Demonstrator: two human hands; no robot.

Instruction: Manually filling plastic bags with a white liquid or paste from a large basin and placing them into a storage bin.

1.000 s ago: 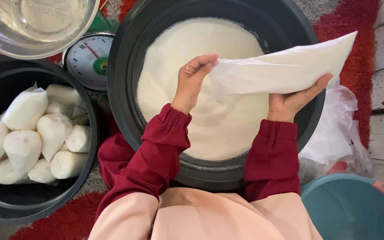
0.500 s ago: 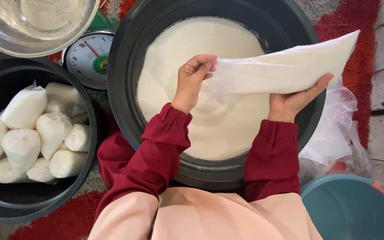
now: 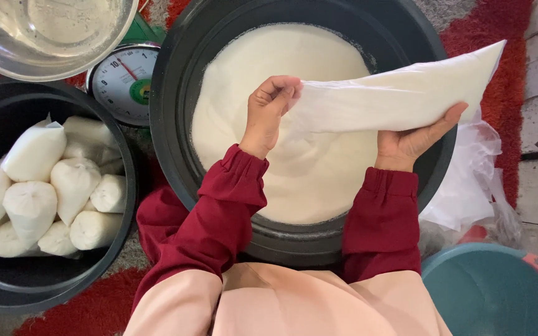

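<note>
A long clear plastic bag (image 3: 406, 93) filled with white liquid lies across both my hands above a large dark tub (image 3: 175, 74). The tub holds a wide pool of white liquid (image 3: 269, 68). My left hand (image 3: 270, 112) pinches the bag's neck end shut. The bag's body rests on the palm of my right hand (image 3: 413, 140), which cradles it from below. Its far end points up and to the right, past the tub's rim. Both arms wear dark red sleeves.
A black tub (image 3: 45, 286) at left holds several tied bags of white liquid (image 3: 32, 205). A dial kitchen scale (image 3: 122, 78) sits behind it, with a metal bowl (image 3: 51, 31) at top left. Empty plastic bags (image 3: 468, 186) lie at right above a teal basin (image 3: 499, 292). Red rug underneath.
The filled bag has risen slightly at its far end; both hands keep the same hold on it.
</note>
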